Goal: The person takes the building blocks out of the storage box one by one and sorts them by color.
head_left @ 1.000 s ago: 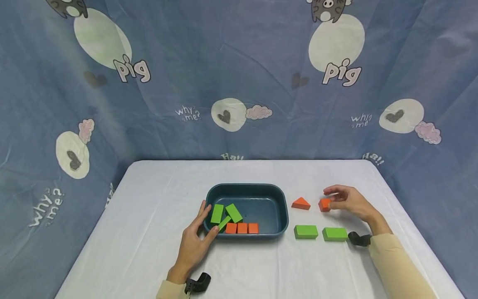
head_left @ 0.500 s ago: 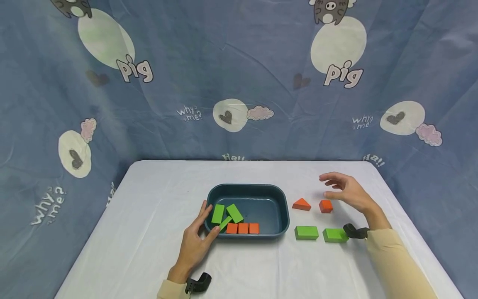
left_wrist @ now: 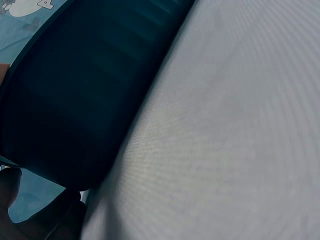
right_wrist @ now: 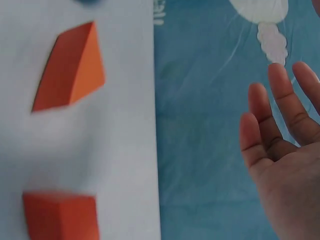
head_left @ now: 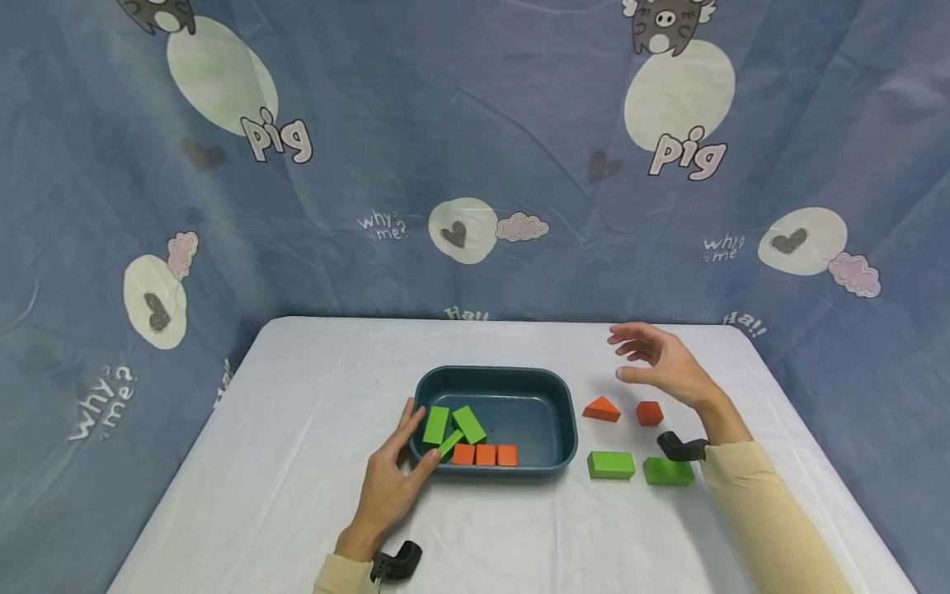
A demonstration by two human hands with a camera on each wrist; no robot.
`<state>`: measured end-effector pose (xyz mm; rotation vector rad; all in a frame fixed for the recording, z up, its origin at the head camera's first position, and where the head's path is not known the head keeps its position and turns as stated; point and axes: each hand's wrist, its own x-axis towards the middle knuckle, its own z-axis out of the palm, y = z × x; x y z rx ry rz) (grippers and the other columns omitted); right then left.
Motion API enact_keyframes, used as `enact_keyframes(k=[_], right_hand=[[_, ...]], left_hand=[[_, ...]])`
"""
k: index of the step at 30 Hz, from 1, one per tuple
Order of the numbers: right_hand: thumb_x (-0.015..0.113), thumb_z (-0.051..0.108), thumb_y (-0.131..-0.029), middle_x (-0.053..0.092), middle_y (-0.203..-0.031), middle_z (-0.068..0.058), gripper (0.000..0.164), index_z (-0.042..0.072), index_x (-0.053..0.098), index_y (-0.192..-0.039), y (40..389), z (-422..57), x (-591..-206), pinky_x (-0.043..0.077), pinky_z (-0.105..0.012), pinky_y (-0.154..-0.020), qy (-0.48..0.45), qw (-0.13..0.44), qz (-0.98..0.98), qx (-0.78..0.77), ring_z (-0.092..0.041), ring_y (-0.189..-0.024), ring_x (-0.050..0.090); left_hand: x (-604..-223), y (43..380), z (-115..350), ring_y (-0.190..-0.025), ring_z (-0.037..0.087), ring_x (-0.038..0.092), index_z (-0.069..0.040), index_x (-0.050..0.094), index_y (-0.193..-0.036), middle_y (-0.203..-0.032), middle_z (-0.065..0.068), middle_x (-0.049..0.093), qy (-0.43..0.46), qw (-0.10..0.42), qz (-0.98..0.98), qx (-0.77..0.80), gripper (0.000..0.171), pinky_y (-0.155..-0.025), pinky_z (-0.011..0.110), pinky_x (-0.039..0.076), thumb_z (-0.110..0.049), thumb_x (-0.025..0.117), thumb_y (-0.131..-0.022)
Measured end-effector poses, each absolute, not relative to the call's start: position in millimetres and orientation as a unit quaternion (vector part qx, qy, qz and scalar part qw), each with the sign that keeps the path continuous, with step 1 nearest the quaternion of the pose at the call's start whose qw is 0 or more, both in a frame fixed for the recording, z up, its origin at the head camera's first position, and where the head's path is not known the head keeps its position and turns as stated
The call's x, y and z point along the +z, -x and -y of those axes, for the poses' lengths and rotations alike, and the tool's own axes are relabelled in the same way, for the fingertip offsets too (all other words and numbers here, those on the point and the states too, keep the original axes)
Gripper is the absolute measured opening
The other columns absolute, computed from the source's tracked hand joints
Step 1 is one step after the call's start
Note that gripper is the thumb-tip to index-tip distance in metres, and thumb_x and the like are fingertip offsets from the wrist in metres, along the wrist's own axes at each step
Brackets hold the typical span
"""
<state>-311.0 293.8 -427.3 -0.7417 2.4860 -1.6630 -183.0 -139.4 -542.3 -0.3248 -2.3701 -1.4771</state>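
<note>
Spanning the near left corner of the blue tray (head_left: 530,421), the left hand (head_left: 389,487) is spread, its thumb and fingers touching the tray and a gap between them; the tray sits on the bench (head_left: 297,462) with its long axis running left to right. The right hand (head_left: 664,363) hangs to the right of the tray, near its far side, thumb and fingers well parted and nothing held. Right of the tray, the orange triangular block (head_left: 602,409) has its long edge running nearly along the tray's long axis, apex pointing away from the person; farther right is the small orange block (head_left: 649,413); two green blocks (head_left: 612,465) lie level with the tray's near side, long axes parallel to it. Inside the tray, three orange squares (head_left: 486,454) line the near wall, their lower parts hidden; three green pieces (head_left: 469,424) sit at its left end, slanting differently, the nearest partly covered. From the left wrist, the tray's dark wall is cut off and the fingers are dim; from the right wrist, the small orange block is cropped and a finger leaves the right edge.
</note>
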Motion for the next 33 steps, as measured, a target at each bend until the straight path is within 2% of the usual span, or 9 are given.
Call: enact_keyframes(k=[7,14,21,24,27,33], right_hand=[[0.081,-0.003,-0.083,0.058,-0.131,-0.026,0.061,-0.001,0.056,-0.139,317,-266,-417,0.051,-0.036,-0.100,0.268,0.041,-0.785,-0.557,-0.043,-0.115,0.058],[0.082,0.000,-0.083,0.064,-0.126,-0.015,0.059,-0.001,0.058,-0.138,326,-240,-411,0.051,-0.047,-0.100,0.290,0.049,-0.787,-0.542,-0.033,-0.110,0.061],[0.083,0.000,-0.082,0.065,-0.124,-0.013,0.058,0.002,0.061,-0.135,331,-217,-410,0.050,-0.055,-0.098,0.312,0.059,-0.779,-0.540,-0.034,-0.109,0.062],[0.082,0.000,-0.082,0.065,-0.124,-0.013,0.057,0.004,0.061,-0.135,332,-207,-408,0.051,-0.055,-0.098,0.325,0.066,-0.771,-0.543,-0.034,-0.109,0.063],[0.082,0.001,-0.082,0.064,-0.125,-0.014,0.058,0.005,0.061,-0.136,333,-197,-407,0.051,-0.054,-0.098,0.338,0.072,-0.765,-0.543,-0.035,-0.110,0.062],[0.081,0.000,-0.082,0.060,-0.129,-0.027,0.059,0.004,0.059,-0.137,335,-175,-406,0.049,-0.057,-0.098,0.362,0.098,-0.747,-0.550,-0.048,-0.113,0.058]], left_hand=[[-542,183,141,-0.148,0.027,0.033,-0.008,0.048,-0.152,-0.163,0.010,0.032,0.111,0.161,0.832,-0.519,0.068,-0.112,0.012,0.026,-0.020,0.078,-0.093],[-545,184,143,-0.148,0.028,0.033,-0.008,0.048,-0.152,-0.164,0.009,0.032,0.115,0.165,0.830,-0.521,0.068,-0.113,0.012,0.024,-0.018,0.078,-0.092],[-544,184,143,-0.148,0.026,0.032,-0.009,0.047,-0.153,-0.164,0.007,0.031,0.122,0.164,0.824,-0.529,0.069,-0.114,0.013,0.023,-0.017,0.077,-0.092],[-544,184,143,-0.148,0.027,0.032,-0.010,0.047,-0.153,-0.164,0.008,0.031,0.123,0.165,0.822,-0.530,0.069,-0.114,0.013,0.023,-0.016,0.078,-0.092],[-543,184,144,-0.148,0.027,0.032,-0.009,0.047,-0.153,-0.164,0.008,0.031,0.125,0.166,0.822,-0.530,0.069,-0.114,0.013,0.023,-0.016,0.077,-0.092],[-541,183,143,-0.148,0.026,0.033,-0.008,0.048,-0.152,-0.164,0.008,0.031,0.124,0.163,0.824,-0.528,0.068,-0.115,0.013,0.022,-0.017,0.077,-0.092]])
